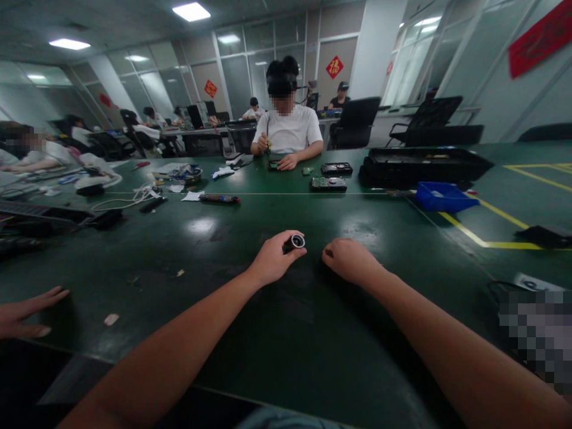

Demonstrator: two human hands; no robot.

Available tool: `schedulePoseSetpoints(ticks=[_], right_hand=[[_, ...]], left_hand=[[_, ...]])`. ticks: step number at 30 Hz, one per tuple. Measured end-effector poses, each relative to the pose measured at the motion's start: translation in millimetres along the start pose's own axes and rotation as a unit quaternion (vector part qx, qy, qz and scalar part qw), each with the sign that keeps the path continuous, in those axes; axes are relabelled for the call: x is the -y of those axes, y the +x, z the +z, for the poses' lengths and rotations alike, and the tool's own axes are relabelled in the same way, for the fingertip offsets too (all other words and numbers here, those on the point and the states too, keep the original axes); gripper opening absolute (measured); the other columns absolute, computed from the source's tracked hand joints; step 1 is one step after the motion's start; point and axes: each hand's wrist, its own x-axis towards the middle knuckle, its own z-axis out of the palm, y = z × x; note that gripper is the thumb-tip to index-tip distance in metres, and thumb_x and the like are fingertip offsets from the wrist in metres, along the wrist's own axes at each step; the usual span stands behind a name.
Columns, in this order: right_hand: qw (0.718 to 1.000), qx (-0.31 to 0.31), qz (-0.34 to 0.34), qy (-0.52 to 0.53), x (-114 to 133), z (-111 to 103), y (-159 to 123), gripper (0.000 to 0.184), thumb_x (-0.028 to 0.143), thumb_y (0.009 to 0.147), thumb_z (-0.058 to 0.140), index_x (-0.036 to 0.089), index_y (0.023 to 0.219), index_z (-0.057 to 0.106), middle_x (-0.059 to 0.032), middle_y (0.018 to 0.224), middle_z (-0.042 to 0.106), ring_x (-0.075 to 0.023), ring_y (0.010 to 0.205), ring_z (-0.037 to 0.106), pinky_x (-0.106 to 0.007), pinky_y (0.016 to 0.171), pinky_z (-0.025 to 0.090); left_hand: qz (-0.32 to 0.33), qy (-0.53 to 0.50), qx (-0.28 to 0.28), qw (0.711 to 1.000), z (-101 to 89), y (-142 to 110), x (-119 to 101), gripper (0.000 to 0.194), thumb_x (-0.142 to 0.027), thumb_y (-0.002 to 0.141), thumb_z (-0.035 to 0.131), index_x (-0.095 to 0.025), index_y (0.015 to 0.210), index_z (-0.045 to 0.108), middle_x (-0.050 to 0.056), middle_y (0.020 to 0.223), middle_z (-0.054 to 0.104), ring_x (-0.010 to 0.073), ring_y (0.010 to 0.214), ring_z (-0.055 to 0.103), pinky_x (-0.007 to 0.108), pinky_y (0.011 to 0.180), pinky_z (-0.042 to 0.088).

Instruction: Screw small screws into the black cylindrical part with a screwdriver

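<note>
My left hand (273,257) is closed around a short dark cylinder (297,241) with a silvery ring at its end. That end faces me, and its centre looks dark and hollow or glassy; I cannot tell which. Thumb and fingers grip it from both sides, just above the green tabletop (286,322). To the right, apart from the cylinder, my right hand (351,259) rests on the table with its fingers curled in. Whatever those fingers may hold is hidden.
Across the table a person (288,131) handles a small circuit board (274,165). Opened device housings (328,183), a black tray (424,170) and a blue bin (444,196) stand at the far right. Another person's hand (27,313) lies at the left edge. Cables (129,199) clutter the far left.
</note>
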Motion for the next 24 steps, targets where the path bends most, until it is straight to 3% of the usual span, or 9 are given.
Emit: schedulePoseSetpoints(ticks=[6,11,15,24], right_hand=[[0.999,0.004,-0.016,0.038,0,-6,-1,0.024,0.021,0.085,0.054,0.021,0.089,0.078,-0.0062,0.085,0.076,-0.0203,0.074,0.069,-0.030,0.066,0.047],[0.978,-0.090,0.010,0.188,7,-24,-8,0.023,0.027,0.087,0.057,0.019,0.098,0.076,-0.0049,0.087,0.076,-0.0190,0.076,0.068,-0.029,0.069,0.049],[0.957,-0.108,-0.018,0.268,21,-34,-14,0.023,0.030,0.090,0.056,0.020,0.098,0.075,-0.0026,0.083,0.075,-0.0167,0.069,0.065,-0.029,0.065,0.046],[0.960,-0.112,-0.053,0.250,36,-33,-19,0.018,0.025,0.086,0.060,0.021,0.091,0.077,-0.0037,0.087,0.075,-0.0167,0.072,0.064,-0.029,0.064,0.044]], left_hand=[[-0.002,0.003,0.015,1.000,0.0,-1,-2,0.035,-0.030,0.086,0.070,-0.022,0.119,0.063,0.004,0.116,0.069,0.0214,0.108,0.063,0.036,0.097,0.047],[0.009,-0.001,0.020,1.000,1.3,-1,-2,0.035,-0.028,0.086,0.070,-0.022,0.120,0.064,0.003,0.117,0.069,0.0210,0.110,0.062,0.036,0.099,0.046],[0.026,-0.001,0.028,0.999,4.6,-2,-1,0.034,-0.026,0.085,0.072,-0.022,0.118,0.065,0.003,0.117,0.069,0.0214,0.110,0.062,0.036,0.098,0.046],[0.067,0.005,0.065,0.996,3.8,-4,-11,0.034,-0.023,0.085,0.072,-0.020,0.118,0.065,0.005,0.116,0.069,0.0222,0.108,0.063,0.036,0.096,0.047]])
